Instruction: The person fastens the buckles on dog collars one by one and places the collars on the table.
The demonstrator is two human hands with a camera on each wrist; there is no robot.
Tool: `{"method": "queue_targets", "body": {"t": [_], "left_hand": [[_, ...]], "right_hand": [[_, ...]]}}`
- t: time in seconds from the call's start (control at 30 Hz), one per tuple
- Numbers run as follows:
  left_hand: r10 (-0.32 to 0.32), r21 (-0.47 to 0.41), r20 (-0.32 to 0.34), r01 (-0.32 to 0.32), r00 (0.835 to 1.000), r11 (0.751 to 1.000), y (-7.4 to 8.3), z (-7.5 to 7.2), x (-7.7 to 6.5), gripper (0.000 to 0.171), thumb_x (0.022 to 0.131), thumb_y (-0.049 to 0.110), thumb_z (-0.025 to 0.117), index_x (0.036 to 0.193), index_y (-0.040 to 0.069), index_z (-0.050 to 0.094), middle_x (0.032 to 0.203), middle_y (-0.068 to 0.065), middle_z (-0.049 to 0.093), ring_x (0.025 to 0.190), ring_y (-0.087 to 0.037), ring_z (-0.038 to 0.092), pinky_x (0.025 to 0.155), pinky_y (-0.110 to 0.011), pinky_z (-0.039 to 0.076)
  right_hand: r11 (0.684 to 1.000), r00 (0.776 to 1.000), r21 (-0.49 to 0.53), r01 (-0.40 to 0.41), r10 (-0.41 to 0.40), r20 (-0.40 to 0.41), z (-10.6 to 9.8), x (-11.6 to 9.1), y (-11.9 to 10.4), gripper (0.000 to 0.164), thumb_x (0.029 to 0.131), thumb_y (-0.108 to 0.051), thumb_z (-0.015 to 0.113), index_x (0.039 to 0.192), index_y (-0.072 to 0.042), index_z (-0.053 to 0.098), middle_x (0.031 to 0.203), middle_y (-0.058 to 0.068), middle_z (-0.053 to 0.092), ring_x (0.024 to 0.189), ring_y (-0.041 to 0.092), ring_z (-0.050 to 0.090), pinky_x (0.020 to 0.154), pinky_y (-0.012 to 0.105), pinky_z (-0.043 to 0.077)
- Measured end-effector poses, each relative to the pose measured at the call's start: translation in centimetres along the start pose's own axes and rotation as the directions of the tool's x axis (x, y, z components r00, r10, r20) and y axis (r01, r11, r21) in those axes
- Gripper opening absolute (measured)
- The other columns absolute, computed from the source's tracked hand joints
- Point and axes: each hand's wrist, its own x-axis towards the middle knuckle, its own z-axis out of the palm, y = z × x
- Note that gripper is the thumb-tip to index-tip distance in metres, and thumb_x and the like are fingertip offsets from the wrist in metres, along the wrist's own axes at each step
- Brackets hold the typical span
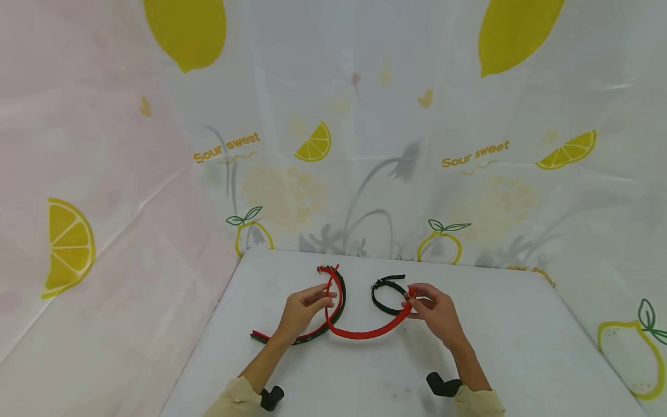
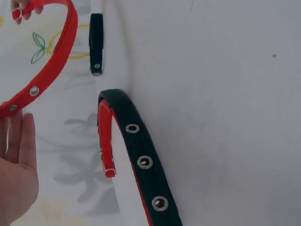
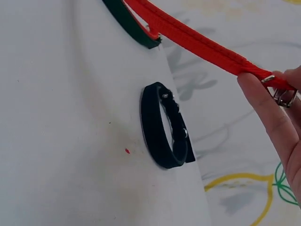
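Both hands hold a red collar [image 1: 365, 334] with metal eyelets, its middle sagging in a curve above the table. The left hand [image 1: 299, 313] pinches the eyelet end between thumb and fingers; in the left wrist view, eyelets show in the red strap [image 2: 59, 61] near the fingers. At the other end, the right hand [image 1: 438, 313] grips the strap by its metal buckle [image 3: 282, 97]. Behind the left hand lies a dark green collar [image 2: 124, 108] with a red inner side and eyelets, bent open on the table. A black collar [image 3: 153, 127], looped round, lies near the right hand.
The white table [image 1: 521, 341] ends at the back against a curtain [image 1: 365, 191] printed with lemons. Black curved pieces [image 1: 443, 385] are worn at both wrists. A small red speck [image 3: 127, 150] lies on the table near the black collar.
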Motion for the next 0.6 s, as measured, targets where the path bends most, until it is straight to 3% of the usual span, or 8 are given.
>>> {"method": "queue_targets", "body": {"t": [0.13, 0.27, 0.5, 0.6], "left_hand": [[-0.013, -0.013, 0.061, 0.014, 0.998, 1.000, 0.4, 0.6, -0.2, 0.042, 0.091, 0.010, 0.069, 0.130, -0.001, 0.060, 0.109, -0.015, 0.071, 0.097, -0.031, 0.069, 0.082, -0.035, 0.055], [-0.009, 0.051, 0.136, 0.002, 0.991, 0.999, 1.2, 1.3, -0.5, 0.041, 0.091, 0.007, 0.068, 0.130, -0.003, 0.059, 0.109, -0.016, 0.070, 0.097, -0.033, 0.069, 0.083, -0.033, 0.055], [-0.043, 0.188, 0.278, -0.010, 0.960, 0.982, -0.2, 2.7, -0.5, 0.033, 0.090, 0.015, 0.071, 0.122, 0.008, 0.068, 0.102, -0.007, 0.073, 0.088, -0.015, 0.069, 0.074, -0.023, 0.054], [-0.089, 0.168, 0.332, 0.034, 0.939, 0.985, -0.6, 3.4, -0.7, 0.027, 0.090, 0.017, 0.072, 0.116, 0.008, 0.070, 0.102, -0.010, 0.073, 0.088, -0.020, 0.070, 0.075, -0.030, 0.056]], "right_hand": [[1.000, 1.000, -0.005, 0.011, -0.011, -0.021, 0.1, 0.0, 0.3, 0.030, 0.095, -0.008, 0.063, 0.125, -0.003, 0.062, 0.104, 0.019, 0.066, 0.091, 0.030, 0.070, 0.068, 0.038, 0.058], [0.999, 0.998, 0.041, 0.011, -0.008, -0.060, 0.6, -0.1, 0.4, 0.035, 0.092, -0.016, 0.069, 0.123, 0.000, 0.063, 0.108, 0.019, 0.067, 0.091, 0.026, 0.070, 0.069, 0.038, 0.058], [0.994, 0.995, 0.091, -0.057, 0.064, -0.079, 1.4, -0.5, 0.5, 0.043, 0.085, -0.018, 0.077, 0.121, 0.001, 0.062, 0.110, 0.018, 0.068, 0.092, 0.021, 0.070, 0.077, 0.032, 0.057], [0.993, 0.992, 0.054, -0.101, 0.104, -0.071, 1.8, -0.7, 0.7, 0.039, 0.084, -0.020, 0.078, 0.117, -0.003, 0.067, 0.107, 0.014, 0.069, 0.093, 0.020, 0.067, 0.079, 0.030, 0.056]]}}
